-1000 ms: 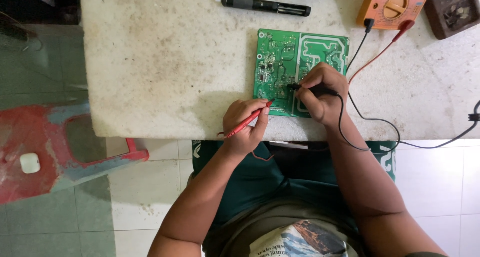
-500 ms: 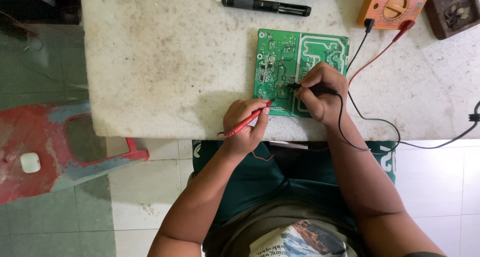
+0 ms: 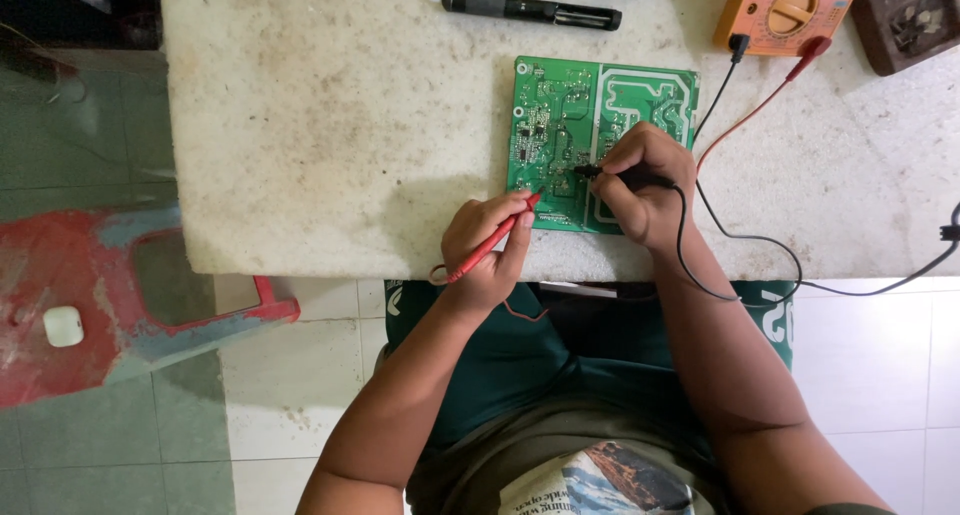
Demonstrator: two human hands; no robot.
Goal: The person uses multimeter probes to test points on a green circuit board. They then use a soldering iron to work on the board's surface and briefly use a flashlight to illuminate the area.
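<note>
The left hand (image 3: pixel 487 243) pinches a red probe (image 3: pixel 492 243) and the right hand (image 3: pixel 645 183) grips a black probe (image 3: pixel 622 177), both tips on the green circuit board (image 3: pixel 598 140) near the table (image 3: pixel 330 145) edge (a slip might bridge 2 pads); the contact points are too small to see

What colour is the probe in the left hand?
Red; the probe in the left hand shows in the head view.

head view — straight down, near table (image 3: pixel 300 125)
</note>
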